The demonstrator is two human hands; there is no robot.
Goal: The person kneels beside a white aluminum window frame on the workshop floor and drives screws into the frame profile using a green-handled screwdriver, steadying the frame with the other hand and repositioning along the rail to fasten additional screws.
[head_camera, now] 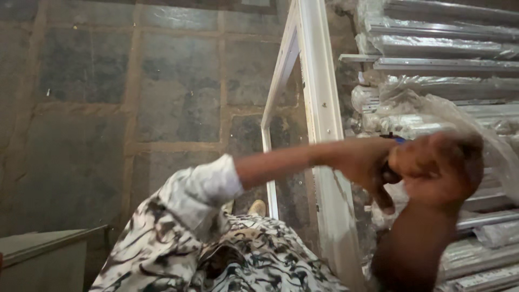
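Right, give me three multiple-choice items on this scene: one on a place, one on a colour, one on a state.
1. Against the frame, the wrapped bars lie: A to its left; B to its right; C on top of it.
2. The frame is: A white; B red; C black.
3. The left sleeve is: A down to the wrist; B pushed up, forearm bare; C torn off.

Answers: B, the stack fills the right edge. A, its rails are pale white. B, the cuff sits well back from the left hand.
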